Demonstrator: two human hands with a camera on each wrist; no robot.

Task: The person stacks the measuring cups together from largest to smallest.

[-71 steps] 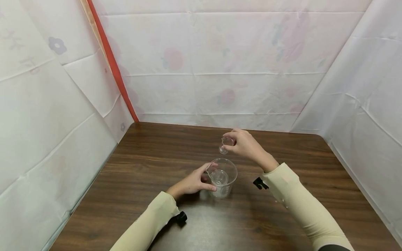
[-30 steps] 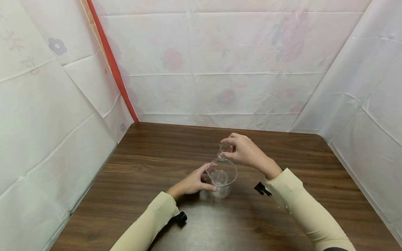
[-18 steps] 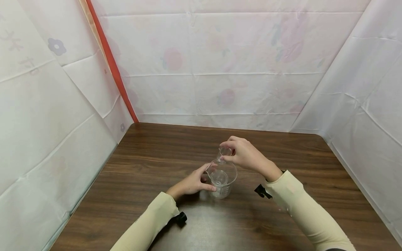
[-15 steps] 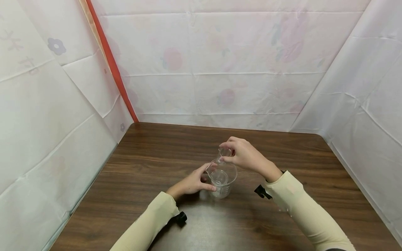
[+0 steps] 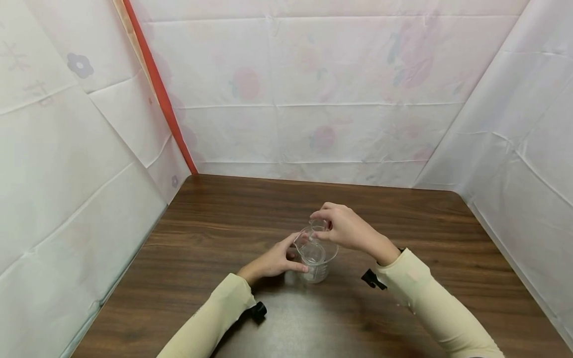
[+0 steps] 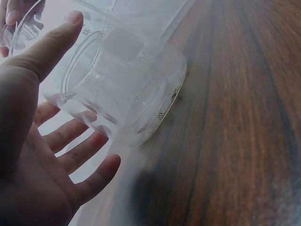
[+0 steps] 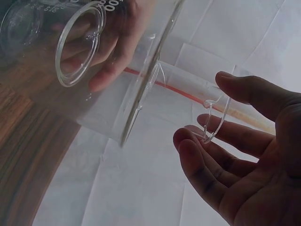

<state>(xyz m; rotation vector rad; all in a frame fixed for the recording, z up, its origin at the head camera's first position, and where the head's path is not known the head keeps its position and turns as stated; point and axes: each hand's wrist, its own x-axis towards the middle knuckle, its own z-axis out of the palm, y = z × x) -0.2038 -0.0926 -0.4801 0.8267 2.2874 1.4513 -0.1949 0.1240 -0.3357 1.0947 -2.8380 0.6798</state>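
A large clear glass beaker (image 5: pixel 319 273) with white markings stands upright on the table. A smaller glass vessel (image 5: pixel 313 253) sits inside it; the right wrist view shows its round rim (image 7: pixel 59 61). My left hand (image 5: pixel 275 259) holds the large beaker from the left, thumb on the near side and fingers round the far side. My right hand (image 5: pixel 348 227) pinches a tiny glass beaker (image 7: pixel 214 117) between thumb and fingers. In the head view, this tiny beaker (image 5: pixel 318 225) is at the large beaker's rim, its lower part seemingly within the mouth.
The brown wood-grain table (image 5: pixel 215 219) extends around the beakers. Pale printed cloth (image 5: pixel 286 99) hangs behind and at both sides. A red strip (image 5: pixel 163 94) runs down the back left corner. Black wrist camera mounts (image 5: pixel 258 312) stick out below both cream sleeves (image 5: pixel 224 303).
My right hand has lowered the tiny beaker toward me, from behind and above the large beaker to its rim. My left hand and the large beaker have stayed in place.
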